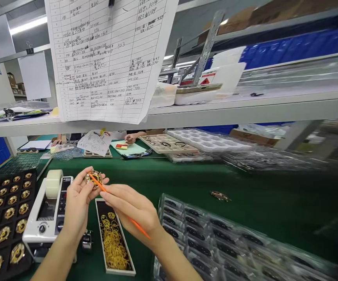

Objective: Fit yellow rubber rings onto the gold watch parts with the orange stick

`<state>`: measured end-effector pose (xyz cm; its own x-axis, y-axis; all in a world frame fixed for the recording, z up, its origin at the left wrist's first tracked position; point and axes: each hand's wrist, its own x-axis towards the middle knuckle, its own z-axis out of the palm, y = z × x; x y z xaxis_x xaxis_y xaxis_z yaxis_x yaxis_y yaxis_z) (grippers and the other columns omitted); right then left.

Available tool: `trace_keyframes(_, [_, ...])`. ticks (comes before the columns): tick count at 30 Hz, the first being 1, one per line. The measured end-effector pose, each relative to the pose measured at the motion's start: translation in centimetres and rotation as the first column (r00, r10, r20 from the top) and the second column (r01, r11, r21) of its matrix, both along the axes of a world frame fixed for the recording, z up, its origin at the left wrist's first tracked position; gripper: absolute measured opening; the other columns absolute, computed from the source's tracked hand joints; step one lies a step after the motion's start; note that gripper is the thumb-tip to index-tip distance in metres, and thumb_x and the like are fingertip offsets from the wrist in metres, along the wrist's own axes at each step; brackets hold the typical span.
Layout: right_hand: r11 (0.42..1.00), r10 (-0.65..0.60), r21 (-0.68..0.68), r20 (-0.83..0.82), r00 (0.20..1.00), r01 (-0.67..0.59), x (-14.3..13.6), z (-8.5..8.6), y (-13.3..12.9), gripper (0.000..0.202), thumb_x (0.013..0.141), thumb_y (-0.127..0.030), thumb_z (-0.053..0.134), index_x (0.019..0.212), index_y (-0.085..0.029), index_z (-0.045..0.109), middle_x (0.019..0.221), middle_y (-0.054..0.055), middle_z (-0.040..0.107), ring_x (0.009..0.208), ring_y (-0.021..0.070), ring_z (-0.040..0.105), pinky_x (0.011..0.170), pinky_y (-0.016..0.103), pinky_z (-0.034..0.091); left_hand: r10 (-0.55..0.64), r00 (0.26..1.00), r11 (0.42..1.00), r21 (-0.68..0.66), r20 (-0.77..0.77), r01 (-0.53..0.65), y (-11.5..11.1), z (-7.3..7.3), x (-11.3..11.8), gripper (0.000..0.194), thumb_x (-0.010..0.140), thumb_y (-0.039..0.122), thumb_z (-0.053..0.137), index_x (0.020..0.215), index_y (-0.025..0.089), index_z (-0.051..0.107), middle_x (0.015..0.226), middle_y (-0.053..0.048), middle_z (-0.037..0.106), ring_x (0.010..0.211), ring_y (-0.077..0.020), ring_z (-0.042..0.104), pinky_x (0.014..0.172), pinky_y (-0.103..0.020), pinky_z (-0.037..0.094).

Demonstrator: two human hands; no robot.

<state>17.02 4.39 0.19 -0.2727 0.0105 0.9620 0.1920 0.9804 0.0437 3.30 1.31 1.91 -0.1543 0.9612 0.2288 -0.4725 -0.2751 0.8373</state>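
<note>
Between the fingers and thumb of my left hand (pixel 79 195) is a round gold watch case (pixel 94 179), raised above the table. My right hand (pixel 134 208) pinches a thin orange stick (pixel 139 227), whose tip reaches over the face of the case; whether it touches cannot be made out. Below the hands stands a long white box (pixel 116 242) with many thin gold rings heaped inside. On the far left, a black tray (pixel 3 212) carries rows of similar gold round parts.
A tape dispenser (pixel 48 214) stands beside my left forearm. Clear plastic trays (pixel 198 234) with dark parts fill the right front. One loose metal part (pixel 220 196) lies on the green table. A shelf (pixel 245 111) with a hanging written sheet (pixel 107 58) crosses above; another person's hand (pixel 130 138) shows behind.
</note>
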Motion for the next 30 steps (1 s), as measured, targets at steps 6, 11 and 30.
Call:
trace_keyframes(6, [0.994, 0.023, -0.111, 0.033, 0.999, -0.019, 0.6, 0.2, 0.2, 0.024, 0.091, -0.004, 0.051, 0.105, -0.016, 0.066, 0.097, 0.012, 0.072, 0.090, 0.0194, 0.069, 0.074, 0.030, 0.060, -0.072, 0.996, 0.996, -0.061, -0.052, 0.069, 1.2, 0.4, -1.9, 0.041, 0.070, 0.022, 0.076, 0.108, 0.014, 0.065, 0.089, -0.010, 0.077, 0.092, -0.0270, 0.073, 0.075, -0.029, 0.059])
trace_keyframes(11, [0.844, 0.033, -0.449, -0.505, 0.862, -0.295, 1.3, 0.5, -0.9, 0.023, 0.096, -0.020, 0.047, 0.091, -0.023, 0.070, 0.076, 0.001, 0.065, 0.064, 0.0128, 0.063, 0.056, 0.025, 0.053, -0.041, 0.979, 0.999, -0.028, -0.198, 0.036, 0.5, 0.4, -1.5, 0.032, 0.068, 0.024, 0.080, 0.097, 0.015, 0.070, 0.081, -0.006, 0.077, 0.076, -0.0219, 0.075, 0.063, -0.023, 0.058])
trace_keyframes(30, [0.934, -0.279, -0.269, -0.139, 0.950, 0.235, -1.0, -0.5, -0.9, 0.013, 0.088, -0.008, 0.055, 0.087, -0.017, 0.064, 0.070, 0.003, 0.063, 0.060, 0.0131, 0.058, 0.053, 0.023, 0.046, 0.316, 0.816, 0.948, 0.192, -0.484, -0.253, -0.2, -0.5, 0.8, 0.014, 0.075, 0.018, 0.067, 0.088, 0.018, 0.072, 0.080, -0.002, 0.073, 0.055, -0.0110, 0.064, 0.052, -0.020, 0.053])
